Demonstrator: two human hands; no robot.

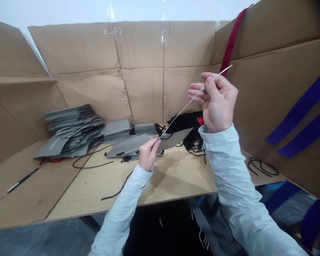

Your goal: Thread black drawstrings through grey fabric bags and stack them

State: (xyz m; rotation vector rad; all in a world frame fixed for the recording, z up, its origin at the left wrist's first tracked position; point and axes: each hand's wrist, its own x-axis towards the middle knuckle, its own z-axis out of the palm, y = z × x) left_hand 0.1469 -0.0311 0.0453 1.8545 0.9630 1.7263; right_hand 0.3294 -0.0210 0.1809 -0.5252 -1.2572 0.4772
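- Where flattened brown cardboard sheets (141, 46) stand taped together as a wall behind and beside it, a light wooden tabletop (77, 192) spreads across the view.
- Two long dark blue strips (298, 110) lie against the cardboard on the right, and a dark red strap (231, 42) runs up the cardboard behind the right hand.
- On the left of the table sits a loose, fanned stack of grey paper bags (72, 131), with smaller flat grey piles (128, 142) just beside it.
- A tangled bunch of black cords (185, 122) lies behind the hands, a loose black cord (92, 160) trails over the tabletop, and a small looped black cord (261, 167) sits at the right.
- The left hand (149, 154), in a pale sleeve (120, 217), is closed in a pinch on a flat grey paper piece (174, 139), held up above the table.
- The right hand (216, 101), in a matching sleeve (229, 170), is clenched around a thin metal wire (194, 99), which slants down to the grey piece.
- The lower tip of the wire meets the grey piece beside the left fingertips (157, 141); whether it passes through cannot be told.
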